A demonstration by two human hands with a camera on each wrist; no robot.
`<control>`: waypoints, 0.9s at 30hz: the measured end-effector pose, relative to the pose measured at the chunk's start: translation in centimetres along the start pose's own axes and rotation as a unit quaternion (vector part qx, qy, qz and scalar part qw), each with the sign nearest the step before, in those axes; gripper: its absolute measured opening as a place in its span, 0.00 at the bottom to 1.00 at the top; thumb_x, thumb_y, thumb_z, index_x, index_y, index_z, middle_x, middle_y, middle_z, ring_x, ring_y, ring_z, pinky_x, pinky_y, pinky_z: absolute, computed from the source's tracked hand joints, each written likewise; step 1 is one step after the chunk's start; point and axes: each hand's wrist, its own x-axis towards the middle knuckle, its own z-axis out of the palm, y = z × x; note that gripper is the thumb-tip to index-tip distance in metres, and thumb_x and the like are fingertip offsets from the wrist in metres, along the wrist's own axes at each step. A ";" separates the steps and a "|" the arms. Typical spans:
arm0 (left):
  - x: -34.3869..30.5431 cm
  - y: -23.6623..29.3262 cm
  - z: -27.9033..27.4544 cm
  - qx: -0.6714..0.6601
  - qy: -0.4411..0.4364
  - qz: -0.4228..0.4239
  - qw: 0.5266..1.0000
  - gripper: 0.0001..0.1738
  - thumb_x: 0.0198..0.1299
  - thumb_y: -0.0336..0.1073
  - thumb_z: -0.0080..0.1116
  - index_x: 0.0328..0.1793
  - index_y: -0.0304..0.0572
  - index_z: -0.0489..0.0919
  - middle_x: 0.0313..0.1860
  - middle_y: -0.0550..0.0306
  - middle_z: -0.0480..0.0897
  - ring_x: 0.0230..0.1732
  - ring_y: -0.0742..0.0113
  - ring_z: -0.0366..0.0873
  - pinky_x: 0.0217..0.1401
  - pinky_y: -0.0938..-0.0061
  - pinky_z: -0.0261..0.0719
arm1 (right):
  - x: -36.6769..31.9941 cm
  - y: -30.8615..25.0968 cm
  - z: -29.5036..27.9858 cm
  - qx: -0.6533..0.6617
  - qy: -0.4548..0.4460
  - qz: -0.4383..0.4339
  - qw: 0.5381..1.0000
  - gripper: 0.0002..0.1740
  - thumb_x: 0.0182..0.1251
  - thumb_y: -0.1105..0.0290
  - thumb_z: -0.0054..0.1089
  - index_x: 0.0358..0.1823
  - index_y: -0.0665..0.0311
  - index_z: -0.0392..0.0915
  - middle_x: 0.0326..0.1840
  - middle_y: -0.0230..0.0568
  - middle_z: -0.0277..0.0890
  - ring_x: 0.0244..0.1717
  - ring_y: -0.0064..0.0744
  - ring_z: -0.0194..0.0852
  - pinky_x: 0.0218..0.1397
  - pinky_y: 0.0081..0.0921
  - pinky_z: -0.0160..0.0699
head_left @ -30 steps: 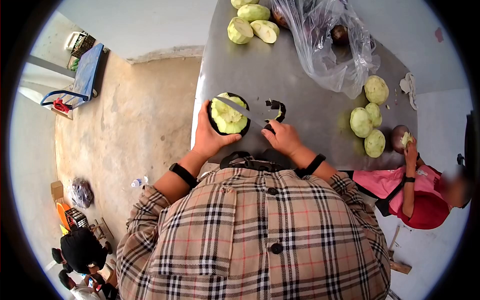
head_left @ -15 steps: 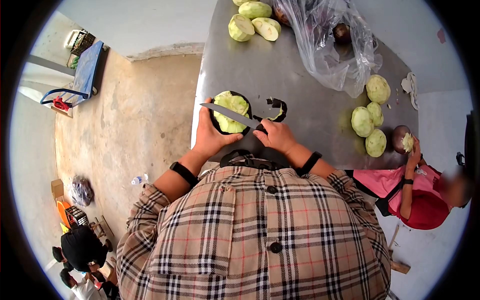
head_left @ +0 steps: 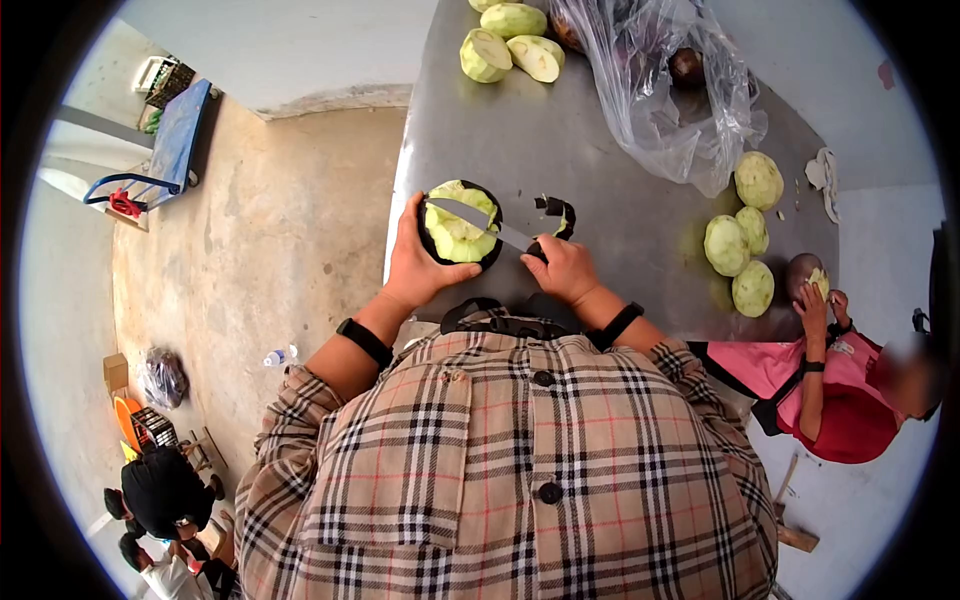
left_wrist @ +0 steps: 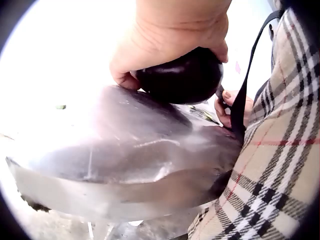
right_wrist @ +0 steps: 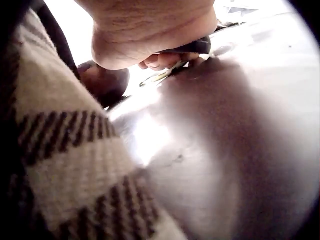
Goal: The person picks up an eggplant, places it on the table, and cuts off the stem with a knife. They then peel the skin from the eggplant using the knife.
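My left hand (head_left: 412, 268) grips a round eggplant (head_left: 455, 240) from the side, thumb along its near edge. Pale green flesh shows on its top, with dark skin left around the rim. In the left wrist view the glossy dark skin of the eggplant (left_wrist: 182, 77) shows below the palm. My right hand (head_left: 566, 272) holds a knife (head_left: 462, 211) by its dark handle, and the blade lies slantwise across the peeled top. Strips of dark peel (head_left: 566, 218) lie on the metal table just beyond the right hand.
Peeled eggplants (head_left: 726, 246) sit to the right on the table (head_left: 520, 130), others (head_left: 486, 55) at the far end. A clear plastic bag (head_left: 650, 140) holds dark eggplants. At right another person (head_left: 830, 400) handles an eggplant (head_left: 803, 272). A white cloth (head_left: 823, 180) lies at the table's edge.
The knife swung left across the eggplant, then drew back right; its tip is now over the flesh again. The other person's hand has moved over their eggplant.
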 end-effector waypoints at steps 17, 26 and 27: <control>-1.1 2.6 0.7 0.071 0.038 -0.048 0.996 0.70 0.34 0.54 0.78 0.74 0.26 0.43 0.70 0.33 0.55 0.72 0.41 0.54 0.73 0.61 0.56 | -0.2 -1.8 -0.9 -0.034 -0.040 0.066 0.996 0.21 0.61 0.49 0.57 0.30 0.60 0.68 0.21 0.49 0.76 0.22 0.55 0.76 0.24 0.48 0.75; -0.4 2.0 0.9 0.112 0.053 -0.047 0.991 0.68 0.32 0.50 0.80 0.73 0.29 0.46 0.68 0.36 0.58 0.69 0.42 0.57 0.70 0.60 0.60 | 0.4 -2.8 -0.2 -0.040 -0.016 0.025 0.999 0.21 0.60 0.49 0.59 0.28 0.60 0.68 0.18 0.46 0.75 0.19 0.52 0.76 0.21 0.44 0.75; -0.3 1.7 0.7 0.094 0.050 -0.047 0.993 0.67 0.32 0.49 0.80 0.73 0.29 0.47 0.67 0.36 0.59 0.68 0.43 0.58 0.70 0.60 0.61 | 0.7 -2.8 -0.3 -0.034 -0.012 0.014 0.999 0.21 0.60 0.50 0.60 0.27 0.60 0.68 0.18 0.46 0.75 0.19 0.52 0.76 0.21 0.43 0.75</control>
